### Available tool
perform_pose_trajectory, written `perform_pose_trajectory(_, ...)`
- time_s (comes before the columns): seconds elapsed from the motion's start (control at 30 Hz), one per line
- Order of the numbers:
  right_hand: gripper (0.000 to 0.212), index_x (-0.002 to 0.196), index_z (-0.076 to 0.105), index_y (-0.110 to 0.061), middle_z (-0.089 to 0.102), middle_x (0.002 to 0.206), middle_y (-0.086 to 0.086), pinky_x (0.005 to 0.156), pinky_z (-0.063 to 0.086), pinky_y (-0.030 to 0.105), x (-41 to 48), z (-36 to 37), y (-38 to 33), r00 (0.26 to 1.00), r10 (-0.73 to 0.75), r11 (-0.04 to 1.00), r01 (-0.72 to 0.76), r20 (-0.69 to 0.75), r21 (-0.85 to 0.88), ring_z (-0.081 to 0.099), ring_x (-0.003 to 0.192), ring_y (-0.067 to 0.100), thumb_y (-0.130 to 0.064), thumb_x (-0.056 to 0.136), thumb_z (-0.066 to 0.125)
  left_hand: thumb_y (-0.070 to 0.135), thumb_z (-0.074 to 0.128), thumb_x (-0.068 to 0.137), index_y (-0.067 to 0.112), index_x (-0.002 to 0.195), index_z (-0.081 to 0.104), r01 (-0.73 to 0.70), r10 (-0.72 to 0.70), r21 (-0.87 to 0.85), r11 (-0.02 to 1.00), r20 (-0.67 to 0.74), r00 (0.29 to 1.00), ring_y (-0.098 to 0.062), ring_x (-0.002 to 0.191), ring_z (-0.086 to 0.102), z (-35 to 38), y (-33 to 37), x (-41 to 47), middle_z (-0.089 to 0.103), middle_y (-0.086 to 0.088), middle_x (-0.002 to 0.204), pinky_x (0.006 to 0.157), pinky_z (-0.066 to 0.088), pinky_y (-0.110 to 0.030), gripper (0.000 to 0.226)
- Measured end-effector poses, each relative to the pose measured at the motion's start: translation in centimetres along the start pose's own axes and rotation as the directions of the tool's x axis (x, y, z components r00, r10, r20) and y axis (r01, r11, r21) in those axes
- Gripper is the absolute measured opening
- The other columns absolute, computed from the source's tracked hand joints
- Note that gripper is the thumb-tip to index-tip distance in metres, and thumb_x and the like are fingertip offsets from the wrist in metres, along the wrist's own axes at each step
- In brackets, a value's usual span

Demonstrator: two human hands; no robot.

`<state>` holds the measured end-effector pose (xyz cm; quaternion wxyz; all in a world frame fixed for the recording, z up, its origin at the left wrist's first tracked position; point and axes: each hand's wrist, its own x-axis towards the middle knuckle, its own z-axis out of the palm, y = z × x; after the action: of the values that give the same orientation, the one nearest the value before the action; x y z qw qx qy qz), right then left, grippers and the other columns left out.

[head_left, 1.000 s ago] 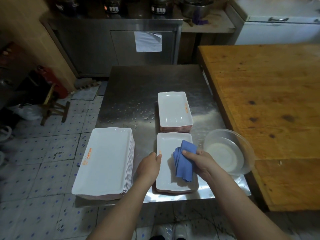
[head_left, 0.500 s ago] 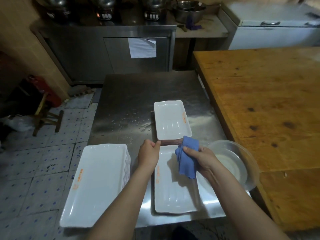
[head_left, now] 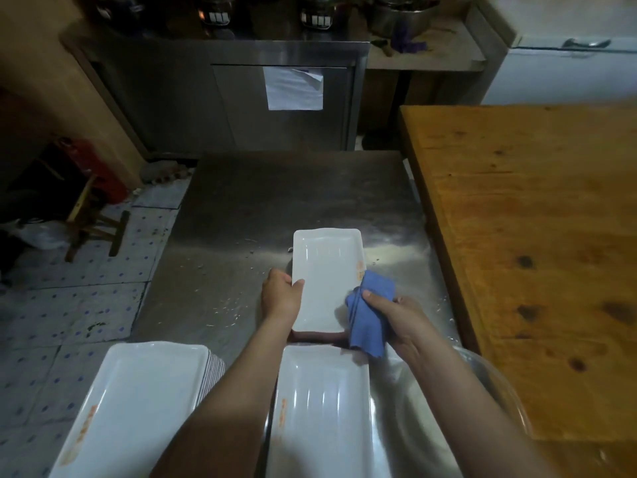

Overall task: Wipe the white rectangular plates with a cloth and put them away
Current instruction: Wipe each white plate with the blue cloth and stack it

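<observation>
White plate (head_left: pixel 324 281) lies between left hand (head_left: pixel 281 298), gripping its left edge, and right hand (head_left: pixel 396 319), clutching the blue cloth (head_left: pixel 368 315)

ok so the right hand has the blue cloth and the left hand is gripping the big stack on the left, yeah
Not quite. In the head view the left hand grips the edge of the far middle plate, not the big left stack. The right hand does hold the blue cloth.
</observation>
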<state>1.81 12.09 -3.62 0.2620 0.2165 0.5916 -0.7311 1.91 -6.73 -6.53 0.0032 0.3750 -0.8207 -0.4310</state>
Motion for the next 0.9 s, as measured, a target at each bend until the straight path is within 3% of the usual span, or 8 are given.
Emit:
perform_pose_trajectory(0.1, 0.02, 0.1, 0.063, 0.003, 0.073, 0.082, 0.015, 0.059, 0.056, 0.035, 1.0, -0.5, -0.5, 1.0, 0.024, 0.999, -0.025, 0.01, 0.04, 0.071, 0.072, 0.027, -0.007, 0.083, 0.069, 0.021, 0.061, 0.085, 0.011, 0.093, 0.057, -0.031, 0.031, 0.027, 0.999, 0.006, 0.999, -0.028, 0.09, 0.06, 0.0, -0.2, 0.6, 0.065, -0.009, 0.097, 0.07, 0.039, -0.027, 0.013)
perform_pose_trajectory(0.23, 0.025, 0.106, 0.062, 0.004, 0.07, 0.098, 0.019, 0.081, 0.054, 0.043, 1.6, -1.0, -1.1, 0.999, 0.042, 0.999, -0.042, -0.011, 0.025, 0.067, 0.093, 0.034, -0.009, 0.084, 0.068, 0.019, 0.053, 0.091, 0.007, 0.092, 0.062, -0.092, 0.093, 0.111, 0.99, 0.001, 0.996, -0.028, 0.076, 0.055, -0.4, -0.2, 0.7, 0.065, -0.012, 0.09, 0.062, 0.036, -0.027, 0.016)
perform_pose_trajectory(0.4, 0.013, 0.09, 0.062, -0.005, 0.07, 0.083, 0.009, 0.06, 0.053, 0.032, 1.7, -1.4, -1.7, 0.999, 0.033, 0.999, -0.032, -0.02, 0.037, 0.067, 0.078, 0.023, -0.012, 0.083, 0.07, 0.021, 0.043, 0.096, 0.013, 0.091, 0.05, -0.068, 0.07, 0.07, 0.995, -0.039, 0.997, -0.027, 0.077, 0.053, -1.3, -0.4, 1.0, 0.057, -0.005, 0.087, 0.062, 0.036, -0.03, 0.013)
perform_pose_trajectory(0.67, 0.025, 0.102, 0.064, -0.002, 0.074, 0.09, 0.012, 0.057, 0.055, 0.029, 0.3, -1.9, -1.9, 1.0, 0.022, 0.997, -0.023, 0.022, 0.071, 0.072, 0.077, 0.022, -0.015, 0.082, 0.071, 0.023, 0.041, 0.097, 0.016, 0.095, 0.042, -0.024, 0.016, -0.111, 0.994, -0.069, 0.997, -0.017, 0.071, 0.05, -3.7, -0.5, -0.2, 0.048, 0.005, 0.076, 0.064, 0.041, -0.032, 0.007)
perform_pose_trajectory(0.77, 0.024, 0.1, 0.065, -0.002, 0.074, 0.09, 0.011, 0.064, 0.056, 0.032, -1.1, -1.5, -2.3, 1.0, -0.002, 0.999, 0.001, 0.023, 0.046, 0.072, 0.079, 0.022, -0.015, 0.081, 0.072, 0.026, 0.04, 0.097, 0.018, 0.096, 0.04, 0.011, -0.018, -0.207, 0.978, -0.032, 0.999, -0.019, 0.076, 0.052, -4.5, -0.2, -1.4, 0.05, 0.003, 0.08, 0.072, 0.045, -0.034, 0.008)
perform_pose_trajectory(0.9, 0.026, 0.107, 0.064, -0.001, 0.073, 0.099, 0.013, 0.075, 0.056, 0.035, -4.6, -0.3, -3.4, 0.991, -0.056, 0.998, 0.057, 0.123, -0.009, 0.07, 0.091, 0.026, -0.016, 0.086, 0.067, 0.025, 0.04, 0.097, 0.008, 0.1, 0.05, 0.072, -0.036, -0.428, 0.901, 0.091, 0.995, -0.019, 0.073, 0.058, -5.5, 0.5, -3.9, 0.06, -0.005, 0.087, 0.061, 0.046, -0.026, 0.02)
